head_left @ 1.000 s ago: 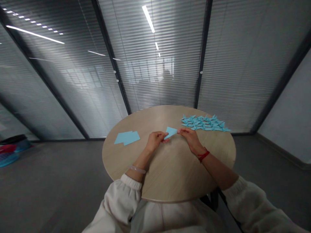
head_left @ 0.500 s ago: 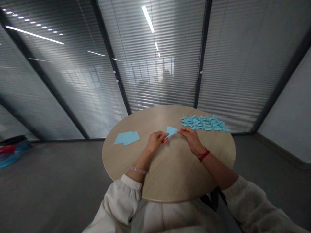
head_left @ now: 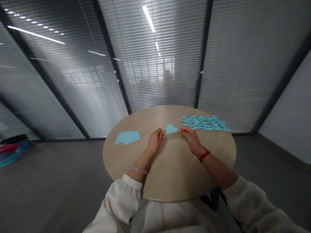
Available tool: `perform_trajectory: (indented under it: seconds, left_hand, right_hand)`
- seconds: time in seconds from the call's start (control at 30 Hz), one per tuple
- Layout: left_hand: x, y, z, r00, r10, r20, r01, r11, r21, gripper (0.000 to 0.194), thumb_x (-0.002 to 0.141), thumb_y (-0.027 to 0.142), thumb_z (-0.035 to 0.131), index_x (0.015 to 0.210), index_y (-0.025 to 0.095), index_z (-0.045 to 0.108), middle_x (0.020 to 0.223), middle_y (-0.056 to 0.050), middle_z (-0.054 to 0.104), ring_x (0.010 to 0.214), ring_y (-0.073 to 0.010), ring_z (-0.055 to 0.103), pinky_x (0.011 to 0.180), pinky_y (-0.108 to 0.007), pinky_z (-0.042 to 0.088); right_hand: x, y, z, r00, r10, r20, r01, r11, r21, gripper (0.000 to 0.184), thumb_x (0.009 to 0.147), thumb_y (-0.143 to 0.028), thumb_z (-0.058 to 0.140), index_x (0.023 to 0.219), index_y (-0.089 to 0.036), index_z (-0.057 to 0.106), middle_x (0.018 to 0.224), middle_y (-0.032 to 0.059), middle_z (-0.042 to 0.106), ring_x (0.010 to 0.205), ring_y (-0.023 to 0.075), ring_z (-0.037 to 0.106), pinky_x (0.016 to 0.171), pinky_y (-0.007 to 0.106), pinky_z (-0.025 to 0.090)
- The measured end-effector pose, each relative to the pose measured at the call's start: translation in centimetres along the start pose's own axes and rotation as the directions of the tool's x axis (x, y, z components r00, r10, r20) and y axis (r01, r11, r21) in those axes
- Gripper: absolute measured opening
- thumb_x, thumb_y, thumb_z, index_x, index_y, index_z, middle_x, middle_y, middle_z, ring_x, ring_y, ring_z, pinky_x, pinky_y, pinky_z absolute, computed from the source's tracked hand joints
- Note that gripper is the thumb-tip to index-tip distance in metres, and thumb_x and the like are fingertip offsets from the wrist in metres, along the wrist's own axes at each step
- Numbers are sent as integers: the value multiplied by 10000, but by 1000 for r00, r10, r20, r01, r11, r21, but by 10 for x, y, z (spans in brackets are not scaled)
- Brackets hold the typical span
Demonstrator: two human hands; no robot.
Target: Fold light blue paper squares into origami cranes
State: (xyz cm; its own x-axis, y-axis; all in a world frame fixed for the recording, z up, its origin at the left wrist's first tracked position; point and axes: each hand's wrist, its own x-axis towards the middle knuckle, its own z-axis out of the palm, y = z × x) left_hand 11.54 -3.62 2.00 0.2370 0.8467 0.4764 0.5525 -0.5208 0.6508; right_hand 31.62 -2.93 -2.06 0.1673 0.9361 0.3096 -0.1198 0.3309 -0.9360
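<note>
A light-blue sheet of origami paper [head_left: 171, 129], folded to a triangle, is stretched between my two hands just over the table. My left hand [head_left: 156, 139] pinches its left corner between thumb and fingers. At the right corner, my right hand [head_left: 190, 137] grips the paper with its fingertips. Two flat light-blue paper sheets [head_left: 127, 138] overlap on the table left of my left hand. Beyond my right hand lie several folded blue paper cranes [head_left: 204, 123], packed close in rows.
The round wooden table [head_left: 179, 174] has a curved edge close to my body. Behind it stands a glass wall with blinds [head_left: 160, 90]. On the floor at far left are baskets [head_left: 11, 157], one with a red part.
The left end of the folded paper has risen, so its lower edge lies nearly level. My left hand has turned slightly and its fingers have curled in more. My right hand stays in place.
</note>
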Motion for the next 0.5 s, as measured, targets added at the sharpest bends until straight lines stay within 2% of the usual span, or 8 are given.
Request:
perform_trajectory:
  seconds: [0.13, 0.27, 0.4, 0.5]
  left_hand:
    - [2, -5, 2, 998, 40, 39, -39, 999, -24, 322, 925, 379, 397, 734, 184, 568, 671, -22, 592, 647, -148, 532, 672, -255, 378]
    - [3, -11, 5, 997, 68, 37, -65, 994, -90, 296, 888, 424, 475, 850, 173, 627, 798, -36, 629, 736, -152, 554, 694, -244, 406]
    - [1, -9, 4, 998, 9, 65, -2, 994, -111, 356, 890, 454, 461, 780, 160, 628, 681, -14, 609, 664, -145, 537, 639, -235, 399]
    - [-1, -6, 4, 995, 17, 102, -12, 999, -48, 364, 893, 442, 462, 739, 156, 627, 656, -16, 610, 633, -140, 526, 630, -241, 389]
  right_hand:
    - [-2, -4, 1, 1000, 14, 24, -14, 1000, -24, 261, 616, -415, 788, 761, -205, 732, 788, 14, 718, 770, 186, 621, 776, 318, 451]
    - [-5, -9, 2, 994, 40, 100, -33, 997, -67, 270, 624, -427, 769, 754, -196, 716, 766, 12, 707, 742, 178, 617, 749, 309, 452]
    - [-8, -9, 6, 975, 44, 216, -9, 987, -161, 276, 656, -431, 741, 770, -186, 687, 777, 15, 690, 757, 177, 616, 747, 302, 460]
    - [-10, -5, 9, 967, 6, 254, 48, 978, -205, 348, 664, -402, 748, 919, -179, 666, 893, 37, 689, 840, 182, 624, 781, 296, 467]
